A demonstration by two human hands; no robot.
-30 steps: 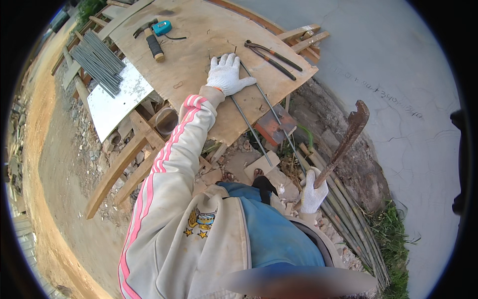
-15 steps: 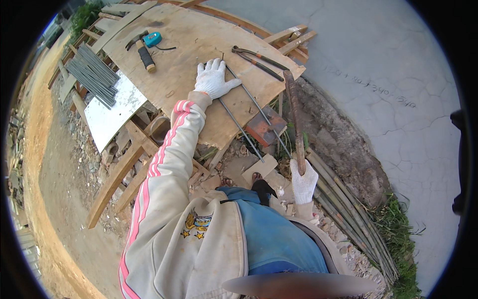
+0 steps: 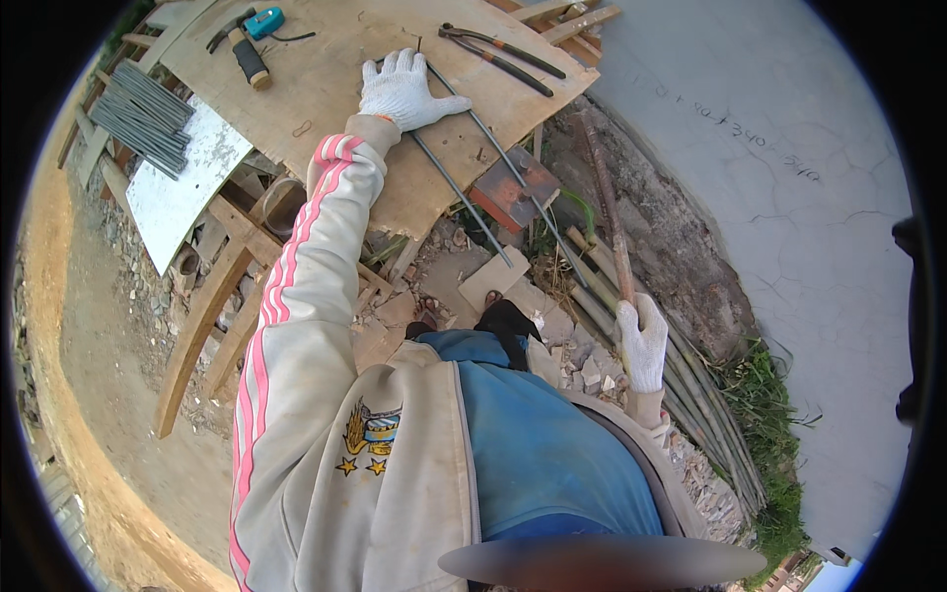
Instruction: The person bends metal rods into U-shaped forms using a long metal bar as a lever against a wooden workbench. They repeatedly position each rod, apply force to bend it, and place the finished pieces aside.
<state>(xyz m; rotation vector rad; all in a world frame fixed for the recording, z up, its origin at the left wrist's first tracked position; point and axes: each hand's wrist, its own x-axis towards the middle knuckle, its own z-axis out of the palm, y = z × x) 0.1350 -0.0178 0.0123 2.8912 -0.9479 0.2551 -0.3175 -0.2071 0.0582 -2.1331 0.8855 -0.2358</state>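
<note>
My left hand [image 3: 406, 91], in a white knit glove, lies flat with its fingers spread on a worn plywood board [image 3: 340, 74]. Under its palm and beside its thumb run two thin steel rods [image 3: 449, 180], which jut past the board's near edge; whether they join beneath the hand is hidden. Low on the right, my right hand [image 3: 643, 340], gloved too, is closed round the near end of a long rusty metal bar [image 3: 609, 202]. The bar slants up and away, its far end near the board's right corner. A reddish block [image 3: 515, 189] sits under one rod.
Pincers [image 3: 503, 61], a claw hammer [image 3: 249, 59] and a teal tape measure [image 3: 264, 23] lie on the board. Left are bundled rods [image 3: 143, 118] and a white sheet [image 3: 187, 187]. Bamboo poles [image 3: 705, 414] and a grey wall [image 3: 769, 99] flank the right. Broken rubble [image 3: 592, 370] covers the ground.
My right hand has moved to the right with the bar, which slants more. My left hand stays on the rods. The whole view has shifted, so the board sits higher in it.
</note>
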